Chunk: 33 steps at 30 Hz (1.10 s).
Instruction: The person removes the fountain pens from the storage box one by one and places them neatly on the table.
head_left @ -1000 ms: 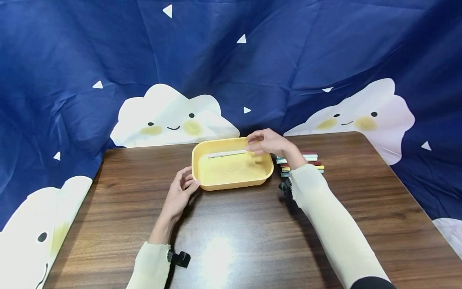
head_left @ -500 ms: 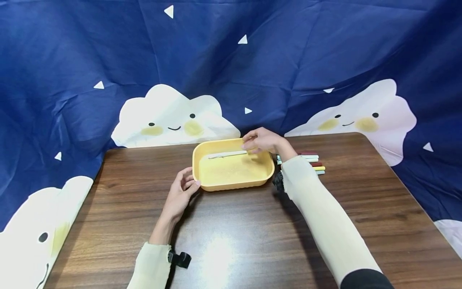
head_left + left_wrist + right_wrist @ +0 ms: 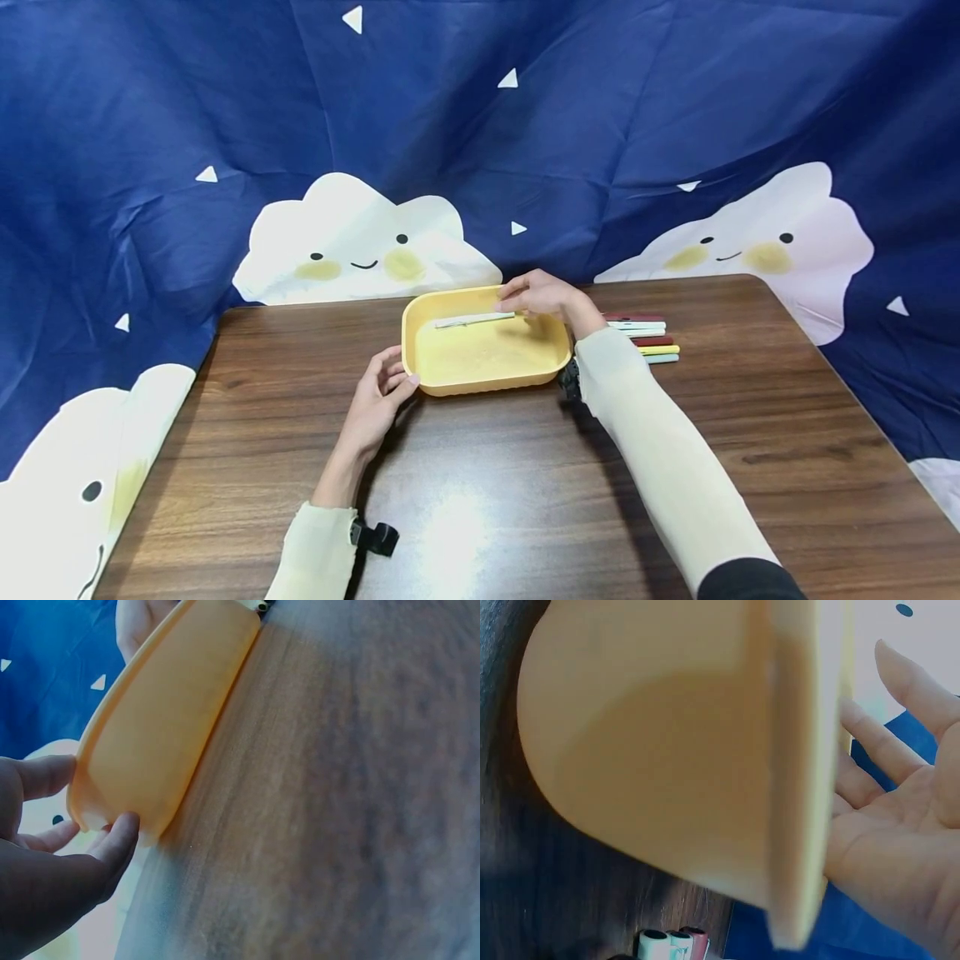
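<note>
A yellow plastic tray (image 3: 487,388) with rounded corners sits on the brown wooden table. My left hand (image 3: 378,392) grips its left end, thumb at the front corner; in the left wrist view the thumb and fingers (image 3: 120,844) hold that end. Inside, along the back, lies a slim white pen (image 3: 475,320). Over the tray's back right part is my right hand (image 3: 542,296), its fingertips by the pen's right end. From the right wrist, the hand (image 3: 900,795) shows a thumb held well apart and fingers passing behind the tray's rim, where their tips are hidden.
Several capped pens (image 3: 652,341), dark red, white, yellow and pale teal, lie side by side right of the tray, partly behind the right sleeve (image 3: 637,417). A blue cloth (image 3: 555,125) with white clouds hangs behind the table's back edge.
My right hand has moved a little left over the tray, and more of the pens beside it shows. The left hand keeps its grip; the white pen stays in the tray.
</note>
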Each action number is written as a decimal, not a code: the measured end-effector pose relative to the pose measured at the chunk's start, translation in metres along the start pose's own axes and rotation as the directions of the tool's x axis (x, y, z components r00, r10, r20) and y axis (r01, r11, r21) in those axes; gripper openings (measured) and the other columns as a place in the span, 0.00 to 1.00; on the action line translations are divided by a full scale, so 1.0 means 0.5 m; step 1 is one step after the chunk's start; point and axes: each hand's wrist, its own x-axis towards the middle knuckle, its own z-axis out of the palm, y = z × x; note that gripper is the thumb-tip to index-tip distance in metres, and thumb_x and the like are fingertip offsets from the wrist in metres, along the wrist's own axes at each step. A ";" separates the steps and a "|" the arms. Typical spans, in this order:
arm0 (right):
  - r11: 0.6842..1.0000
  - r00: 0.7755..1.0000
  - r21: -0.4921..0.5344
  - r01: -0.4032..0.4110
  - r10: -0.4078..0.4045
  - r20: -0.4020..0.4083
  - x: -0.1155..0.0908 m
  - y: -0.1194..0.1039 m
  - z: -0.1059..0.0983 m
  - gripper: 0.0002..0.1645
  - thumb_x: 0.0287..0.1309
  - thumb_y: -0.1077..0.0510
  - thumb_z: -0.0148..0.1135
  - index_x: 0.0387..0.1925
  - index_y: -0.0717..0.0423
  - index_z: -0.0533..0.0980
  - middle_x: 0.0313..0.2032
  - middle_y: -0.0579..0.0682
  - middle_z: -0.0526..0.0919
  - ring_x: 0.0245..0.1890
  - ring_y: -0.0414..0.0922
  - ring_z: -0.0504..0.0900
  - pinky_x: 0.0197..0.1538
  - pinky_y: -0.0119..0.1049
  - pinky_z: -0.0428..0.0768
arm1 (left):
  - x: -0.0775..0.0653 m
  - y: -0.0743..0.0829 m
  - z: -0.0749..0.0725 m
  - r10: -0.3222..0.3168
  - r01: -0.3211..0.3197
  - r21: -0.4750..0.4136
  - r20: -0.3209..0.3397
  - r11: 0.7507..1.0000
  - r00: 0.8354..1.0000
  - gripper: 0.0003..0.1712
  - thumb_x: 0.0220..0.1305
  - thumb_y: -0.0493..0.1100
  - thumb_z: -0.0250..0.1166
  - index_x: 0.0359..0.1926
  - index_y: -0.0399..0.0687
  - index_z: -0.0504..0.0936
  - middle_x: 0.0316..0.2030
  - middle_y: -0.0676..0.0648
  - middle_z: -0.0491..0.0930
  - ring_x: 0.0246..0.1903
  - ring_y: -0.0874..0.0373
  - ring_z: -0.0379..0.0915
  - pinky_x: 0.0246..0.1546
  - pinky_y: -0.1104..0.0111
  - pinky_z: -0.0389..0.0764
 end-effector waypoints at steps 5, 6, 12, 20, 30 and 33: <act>0.999 1.000 -0.046 -0.018 0.018 0.009 0.006 0.006 0.009 0.26 0.65 0.58 0.67 0.61 0.66 0.76 0.62 0.59 0.76 0.57 0.52 0.73 0.63 0.52 0.73 | 0.000 -0.001 0.000 0.003 -0.003 0.008 0.003 1.000 1.000 0.34 0.69 0.31 0.63 0.73 0.39 0.62 0.61 0.32 0.71 0.55 0.47 0.70 0.50 0.74 0.76; 0.998 1.000 -0.065 -0.017 0.018 0.007 0.007 0.007 0.012 0.27 0.65 0.57 0.67 0.61 0.66 0.76 0.63 0.59 0.75 0.59 0.52 0.73 0.64 0.52 0.73 | -0.001 -0.001 0.000 0.002 -0.002 0.008 0.004 1.000 1.000 0.34 0.69 0.31 0.63 0.73 0.39 0.62 0.61 0.32 0.71 0.55 0.47 0.70 0.49 0.74 0.76; 0.990 0.999 -0.138 -0.008 0.002 -0.044 0.012 0.023 0.028 0.26 0.61 0.57 0.70 0.58 0.66 0.79 0.61 0.59 0.77 0.56 0.51 0.74 0.58 0.41 0.75 | 0.001 -0.002 0.001 -0.007 0.007 0.002 0.003 1.000 1.000 0.34 0.69 0.31 0.63 0.72 0.40 0.62 0.61 0.33 0.71 0.55 0.48 0.70 0.50 0.74 0.77; 0.992 0.991 -0.128 -0.014 -0.003 -0.133 0.021 0.042 0.051 0.20 0.58 0.63 0.72 0.51 0.67 0.82 0.55 0.58 0.83 0.50 0.49 0.76 0.49 0.35 0.75 | 0.002 -0.004 0.000 -0.004 0.004 -0.003 0.003 1.000 1.000 0.34 0.69 0.30 0.63 0.72 0.39 0.62 0.61 0.33 0.71 0.54 0.49 0.69 0.50 0.74 0.77; 0.971 0.988 -0.237 -0.025 -0.013 -0.155 0.029 0.042 0.069 0.20 0.54 0.65 0.73 0.50 0.65 0.84 0.49 0.57 0.86 0.41 0.45 0.78 0.43 0.30 0.75 | -0.001 0.000 -0.002 -0.013 0.013 0.002 0.006 1.000 1.000 0.34 0.69 0.32 0.63 0.73 0.41 0.62 0.61 0.34 0.71 0.56 0.48 0.69 0.50 0.74 0.77; 0.957 0.988 -0.289 -0.018 -0.026 -0.150 0.033 0.040 0.072 0.20 0.52 0.65 0.75 0.49 0.65 0.84 0.45 0.54 0.86 0.40 0.44 0.76 0.43 0.29 0.73 | 0.002 0.000 -0.002 -0.011 0.011 0.002 0.006 1.000 1.000 0.34 0.69 0.32 0.63 0.73 0.40 0.61 0.61 0.34 0.71 0.56 0.48 0.69 0.50 0.74 0.76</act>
